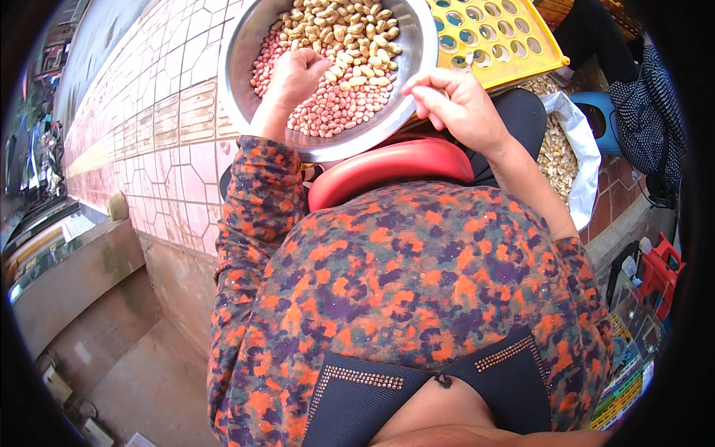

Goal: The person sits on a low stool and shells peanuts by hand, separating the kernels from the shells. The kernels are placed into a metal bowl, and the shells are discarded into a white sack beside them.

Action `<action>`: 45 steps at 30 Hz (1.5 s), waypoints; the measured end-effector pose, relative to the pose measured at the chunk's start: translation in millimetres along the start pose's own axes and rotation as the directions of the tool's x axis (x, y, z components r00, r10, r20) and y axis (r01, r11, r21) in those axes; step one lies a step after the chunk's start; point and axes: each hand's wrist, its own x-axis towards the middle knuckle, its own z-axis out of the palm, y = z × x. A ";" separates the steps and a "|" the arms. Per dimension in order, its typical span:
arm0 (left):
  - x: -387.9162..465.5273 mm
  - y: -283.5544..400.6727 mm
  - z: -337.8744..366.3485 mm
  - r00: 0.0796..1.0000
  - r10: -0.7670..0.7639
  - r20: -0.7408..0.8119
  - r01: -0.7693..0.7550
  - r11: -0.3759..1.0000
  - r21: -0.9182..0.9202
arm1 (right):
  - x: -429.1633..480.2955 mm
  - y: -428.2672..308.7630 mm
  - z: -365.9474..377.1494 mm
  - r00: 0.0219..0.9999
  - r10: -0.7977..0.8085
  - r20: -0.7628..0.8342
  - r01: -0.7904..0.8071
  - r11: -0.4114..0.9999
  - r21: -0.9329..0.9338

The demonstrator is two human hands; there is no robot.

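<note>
A wide steel bowl (416, 33) holds whole peanuts in their shells (346, 28) at the far side and shelled pink peanut kernels (335, 109) nearer me. Over the left part of the bowl is my left hand (299, 75), its fingers curled in; whether something is between them is hidden. My right hand (455, 103) hovers at the bowl's right rim with thumb and fingertips close together. Nothing is plainly visible in its grasp. A yellow plastic crate with round holes (503, 42) stands just beyond my right hand.
A red plastic rim (391, 167) lies between the bowl and my body. At right, a white sack (586, 162) holds empty peanut shells (556, 156), near a blue stool (595, 120). Pink paving (190, 167) and concrete steps (151, 369) lie to the left.
</note>
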 end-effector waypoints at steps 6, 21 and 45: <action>-1.2 16.8 -4.3 0.990 -0.136 -0.048 0.104 0.903 -0.417 | 38.1 2.8 17.8 0.991 0.133 -0.029 -0.102 0.869 0.484; 16.3 19.4 7.3 0.964 0.132 0.229 -0.208 0.913 0.350 | 33.8 15.9 30.5 0.983 0.160 -0.085 -0.061 0.735 0.676; -51.7 52.1 25.6 0.997 -0.076 -0.013 0.019 0.393 -0.919 | 38.7 20.6 40.2 0.999 0.036 -0.026 -0.030 0.977 0.212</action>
